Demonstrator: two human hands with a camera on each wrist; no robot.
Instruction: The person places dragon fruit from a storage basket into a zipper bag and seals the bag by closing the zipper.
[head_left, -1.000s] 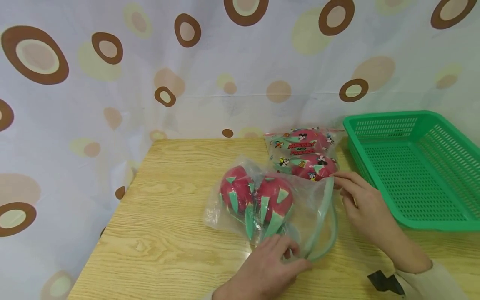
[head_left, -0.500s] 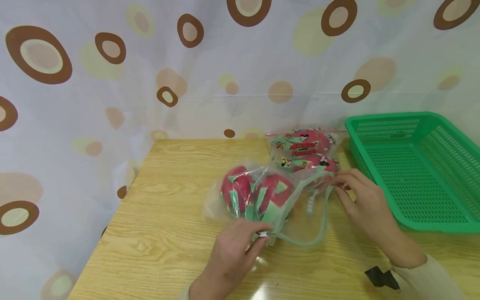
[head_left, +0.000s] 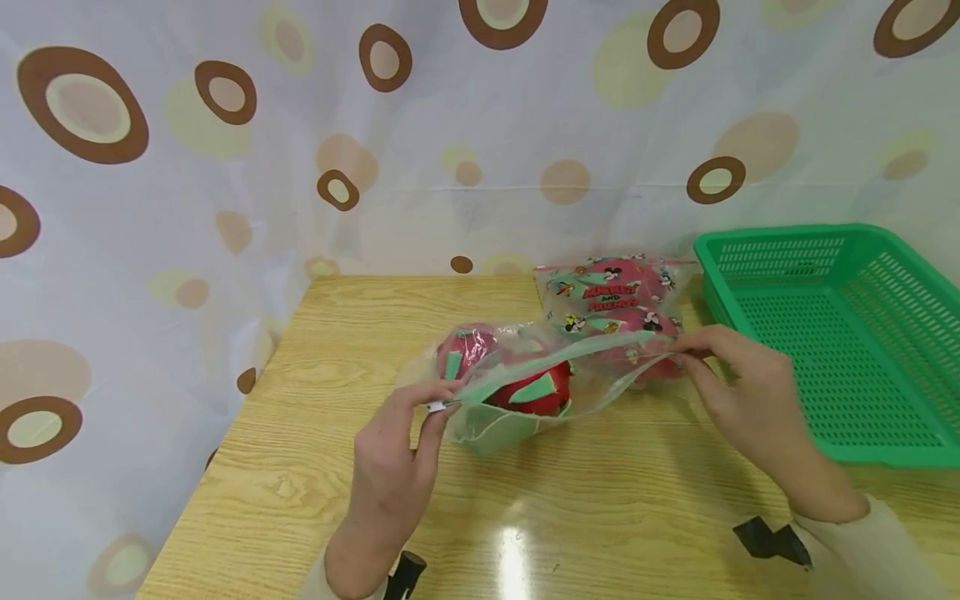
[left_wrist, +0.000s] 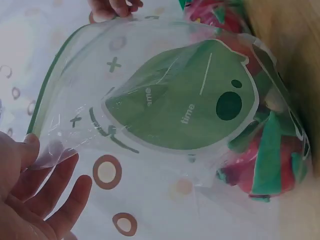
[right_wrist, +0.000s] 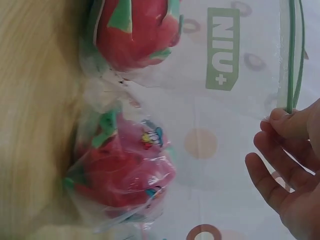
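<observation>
The clear bag (head_left: 525, 369), mouth parted around 2 red-and-green fruits (head_left: 538, 393), sits on the table (head_left: 337, 417), pinched by the left hand (head_left: 393, 467) at 8 o'clock and the right hand (head_left: 742, 383) at 3 o'clock. This looks like opening; next probably needs 1 hand steadying, 1 reaching in. A printed bag (head_left: 611, 296) lies toward 1 o'clock, a green basket (head_left: 840, 358) farther toward 3 o'clock.

Clear bag (left_wrist: 172, 95), green-rimmed, gaping; two red-green dragon fruits (head_left: 542, 393) inside.
</observation>
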